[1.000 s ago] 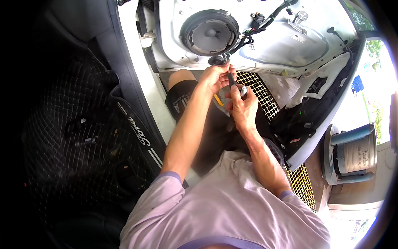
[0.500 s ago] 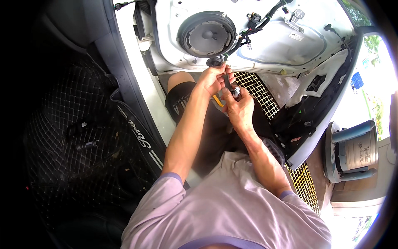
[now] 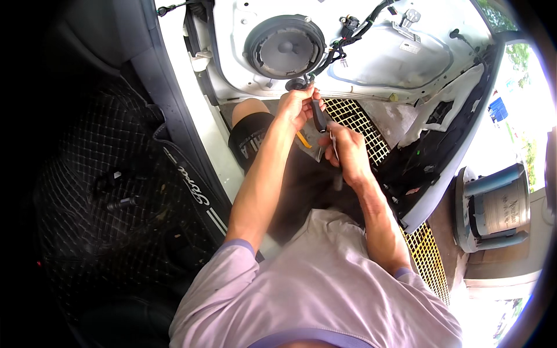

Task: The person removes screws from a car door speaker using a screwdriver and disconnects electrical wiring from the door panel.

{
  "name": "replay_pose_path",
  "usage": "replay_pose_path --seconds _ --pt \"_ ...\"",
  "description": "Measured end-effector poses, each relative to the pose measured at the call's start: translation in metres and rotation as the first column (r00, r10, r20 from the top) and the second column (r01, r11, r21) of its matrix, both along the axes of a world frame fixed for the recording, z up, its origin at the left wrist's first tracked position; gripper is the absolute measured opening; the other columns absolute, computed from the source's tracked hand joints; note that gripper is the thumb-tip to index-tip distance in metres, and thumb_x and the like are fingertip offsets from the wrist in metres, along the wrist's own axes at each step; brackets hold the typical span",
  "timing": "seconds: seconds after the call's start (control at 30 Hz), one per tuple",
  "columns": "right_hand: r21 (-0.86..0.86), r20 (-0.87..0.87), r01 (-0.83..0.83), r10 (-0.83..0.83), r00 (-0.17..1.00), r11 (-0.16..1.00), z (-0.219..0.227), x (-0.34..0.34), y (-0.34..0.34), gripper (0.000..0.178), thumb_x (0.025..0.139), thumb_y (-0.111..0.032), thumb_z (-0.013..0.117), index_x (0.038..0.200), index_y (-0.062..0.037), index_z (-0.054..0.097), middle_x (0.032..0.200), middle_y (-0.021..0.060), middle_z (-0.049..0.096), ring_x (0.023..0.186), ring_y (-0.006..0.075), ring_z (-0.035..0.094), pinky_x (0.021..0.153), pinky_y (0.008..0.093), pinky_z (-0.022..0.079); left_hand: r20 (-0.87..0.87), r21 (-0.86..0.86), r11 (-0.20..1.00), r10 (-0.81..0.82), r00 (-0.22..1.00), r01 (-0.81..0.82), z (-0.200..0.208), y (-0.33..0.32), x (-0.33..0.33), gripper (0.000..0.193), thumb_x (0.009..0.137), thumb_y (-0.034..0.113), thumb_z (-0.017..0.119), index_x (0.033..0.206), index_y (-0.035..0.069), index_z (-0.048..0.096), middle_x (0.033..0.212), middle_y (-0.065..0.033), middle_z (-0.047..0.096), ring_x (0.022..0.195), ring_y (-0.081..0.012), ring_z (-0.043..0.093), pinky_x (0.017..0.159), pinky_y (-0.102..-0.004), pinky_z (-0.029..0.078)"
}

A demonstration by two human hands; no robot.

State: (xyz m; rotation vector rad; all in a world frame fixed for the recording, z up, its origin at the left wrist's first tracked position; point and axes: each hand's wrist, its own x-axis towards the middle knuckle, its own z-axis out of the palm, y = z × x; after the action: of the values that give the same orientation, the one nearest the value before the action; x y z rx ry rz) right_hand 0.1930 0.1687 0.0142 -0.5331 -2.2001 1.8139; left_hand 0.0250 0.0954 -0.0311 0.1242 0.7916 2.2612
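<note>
My left hand [image 3: 297,106] is closed just below the round black door speaker [image 3: 285,47]. Its fingertips pinch the upper end of a slim black handle-shaped piece [image 3: 319,119], whose exact kind I cannot make out. Right beside that piece's lower end is my right hand [image 3: 350,152], slightly blurred. Its fingers curl round something thin and metallic, with a dark blurred end below them; its kind is unclear. A small round black part [image 3: 296,84] sits between the speaker and my left fingers. Black wiring [image 3: 342,47] runs along the bare white door panel [image 3: 383,64].
An orange strip [image 3: 303,139] shows between my forearms, over my dark shorts. Yellow grating [image 3: 357,124] lies under the door. The car's sill [image 3: 217,133] and quilted black floor mat [image 3: 98,232] are at left. A grey-blue drum-shaped container [image 3: 493,209] stands at right.
My right hand has moved slightly right and down, away from the black piece, which now shows more of its lower end. My left hand keeps its pinch near the speaker.
</note>
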Motion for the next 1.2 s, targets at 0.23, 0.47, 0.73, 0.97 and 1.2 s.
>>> replay_pose_path --seconds 0.23,0.47,0.73,0.97,1.2 --pt "0.403 -0.058 -0.087 0.120 0.991 0.911 -0.003 0.026 0.009 0.028 0.094 -0.023 0.062 0.110 0.0006 0.060 0.084 0.0058 0.065 0.070 0.0103 0.059 0.061 0.0244 0.048 -0.060 0.038 0.999 0.017 0.998 -0.015 -0.001 0.002 -0.001 0.014 0.090 0.016 0.065 0.094 0.003 0.062 0.077 -0.0058 0.062 0.068 -0.0197 0.063 0.065 -0.0360 0.056" --pt "0.650 -0.278 0.042 0.186 0.942 0.758 -0.008 0.017 0.003 0.033 0.082 -0.012 0.073 0.109 -0.0047 0.056 0.086 0.0150 0.068 0.071 0.0261 0.068 0.063 0.0348 0.054 -0.083 0.025 1.000 0.008 0.997 -0.006 -0.002 0.002 0.000 0.016 0.091 0.018 0.063 0.098 0.004 0.060 0.077 -0.0036 0.061 0.072 -0.0189 0.062 0.068 -0.0328 0.052" --pt "0.794 -0.246 -0.037 0.376 0.893 0.607 0.001 0.008 0.019 0.027 0.079 -0.016 0.076 0.097 -0.0056 0.059 0.079 0.0121 0.066 0.065 0.0273 0.065 0.057 0.0356 0.052 -0.043 0.042 0.999 0.027 0.999 -0.025 -0.005 0.001 0.000 0.012 0.090 0.013 0.062 0.098 0.004 0.062 0.075 -0.0051 0.062 0.065 -0.0172 0.061 0.060 -0.0318 0.053" --pt "0.864 -0.253 0.026 0.389 0.886 0.503 0.001 0.001 0.020 0.028 0.076 -0.018 0.078 0.095 -0.0046 0.061 0.077 0.0110 0.064 0.061 0.0272 0.064 0.054 0.0356 0.051 -0.076 0.036 0.999 0.016 0.997 -0.013 0.002 0.001 -0.002 0.014 0.091 0.016 0.061 0.098 0.004 0.058 0.076 -0.0038 0.059 0.070 -0.0192 0.060 0.068 -0.0328 0.051" --pt "0.925 -0.247 0.065 0.464 0.851 0.374 0.013 0.003 0.020 0.029 0.074 -0.015 0.078 0.094 -0.0046 0.061 0.071 0.0103 0.061 0.058 0.0279 0.060 0.053 0.0381 0.049 -0.074 -0.035 0.999 0.027 0.997 -0.029 0.007 0.000 0.003 0.015 0.091 0.019 0.061 0.098 0.006 0.060 0.077 -0.0030 0.060 0.070 -0.0191 0.061 0.067 -0.0337 0.051"
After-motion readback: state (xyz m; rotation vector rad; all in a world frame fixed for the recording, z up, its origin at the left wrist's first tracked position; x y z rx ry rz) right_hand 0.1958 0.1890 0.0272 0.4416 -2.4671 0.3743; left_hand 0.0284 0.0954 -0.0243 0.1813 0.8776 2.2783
